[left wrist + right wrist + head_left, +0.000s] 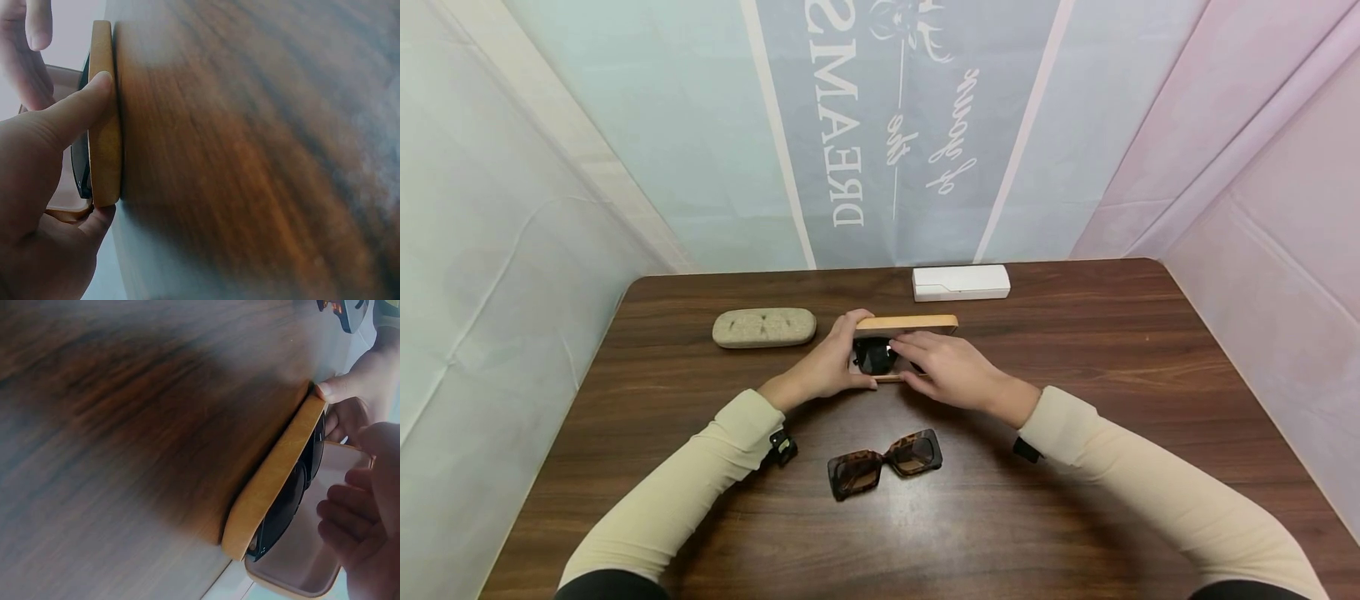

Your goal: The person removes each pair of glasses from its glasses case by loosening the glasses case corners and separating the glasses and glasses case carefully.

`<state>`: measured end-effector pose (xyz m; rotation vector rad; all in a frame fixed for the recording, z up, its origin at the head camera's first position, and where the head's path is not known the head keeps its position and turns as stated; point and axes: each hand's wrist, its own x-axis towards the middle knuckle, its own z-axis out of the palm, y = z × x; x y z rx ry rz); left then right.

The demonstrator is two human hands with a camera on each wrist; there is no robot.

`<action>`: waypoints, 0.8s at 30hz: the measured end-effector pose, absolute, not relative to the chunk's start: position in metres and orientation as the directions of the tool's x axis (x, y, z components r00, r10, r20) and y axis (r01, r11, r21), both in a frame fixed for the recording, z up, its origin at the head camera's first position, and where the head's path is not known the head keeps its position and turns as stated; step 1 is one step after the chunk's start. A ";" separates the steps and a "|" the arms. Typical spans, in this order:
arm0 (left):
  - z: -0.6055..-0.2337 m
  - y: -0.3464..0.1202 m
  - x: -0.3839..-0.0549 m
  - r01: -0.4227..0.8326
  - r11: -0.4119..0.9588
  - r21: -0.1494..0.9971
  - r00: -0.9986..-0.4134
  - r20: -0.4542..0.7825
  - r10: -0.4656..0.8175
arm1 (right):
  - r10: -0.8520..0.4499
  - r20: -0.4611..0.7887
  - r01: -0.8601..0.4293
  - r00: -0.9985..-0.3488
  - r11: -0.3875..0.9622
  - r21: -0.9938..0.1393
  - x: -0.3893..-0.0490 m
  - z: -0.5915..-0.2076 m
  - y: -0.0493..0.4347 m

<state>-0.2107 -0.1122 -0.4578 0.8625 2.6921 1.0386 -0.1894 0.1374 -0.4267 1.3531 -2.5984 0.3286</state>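
Gripping the left end of the orange case (917,322), the left hand (829,363) sets its thumb on the near wall, with fingers bent round the end. The right hand (951,367) reaches over the other end, fingers loosely bent and closed round nothing; whether its tips touch the black glasses (874,357) I cannot tell.

Those glasses lie in the case, lenses rising a little above the near wall, and the lid stands raised on the far side. The step in hand looks like settling them there. To do it well, the left hand should hold the case steady while the right nudges the frame rather than the lenses. The arms, mostly hidden, ought to be folded flat, and anything proud of the rim could catch under the lid; fingers should be clear before it comes down.

Nearer the person, the brown glasses (885,458) lie on the table (1112,350). Left of the left hand is the grey case (764,327); beyond the orange one, near the far edge, the white case (961,285).
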 end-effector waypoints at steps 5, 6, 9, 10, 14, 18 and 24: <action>-0.458 -0.112 -0.210 0.468 0.599 0.649 -0.828 0.084 0.555 | -0.747 0.249 -0.784 -0.617 0.611 -0.110 -0.191 -0.432 0.133; -0.458 -0.112 -0.210 0.470 0.598 0.649 -0.827 0.086 0.556 | -0.741 0.245 -0.777 -0.625 0.620 -0.107 -0.192 -0.434 0.132; -0.457 -0.113 -0.209 0.472 0.597 0.648 -0.825 0.088 0.558 | -0.730 0.223 -0.758 -0.647 0.647 -0.082 -0.192 -0.435 0.129; -0.457 -0.113 -0.209 0.472 0.597 0.648 -0.825 0.088 0.558 | -0.726 0.212 -0.752 -0.654 0.656 -0.070 -0.193 -0.436 0.129; -0.458 -0.113 -0.209 0.477 0.596 0.646 -0.824 0.093 0.558 | -0.717 0.171 -0.732 -0.676 0.680 -0.038 -0.194 -0.437 0.127; -0.458 -0.113 -0.209 0.481 0.597 0.642 -0.823 0.096 0.560 | -0.711 0.154 -0.722 -0.686 0.691 -0.033 -0.195 -0.438 0.125; -0.458 -0.112 -0.209 0.477 0.599 0.643 -0.825 0.092 0.558 | -0.702 0.159 -0.714 -0.694 0.700 -0.025 -0.195 -0.439 0.123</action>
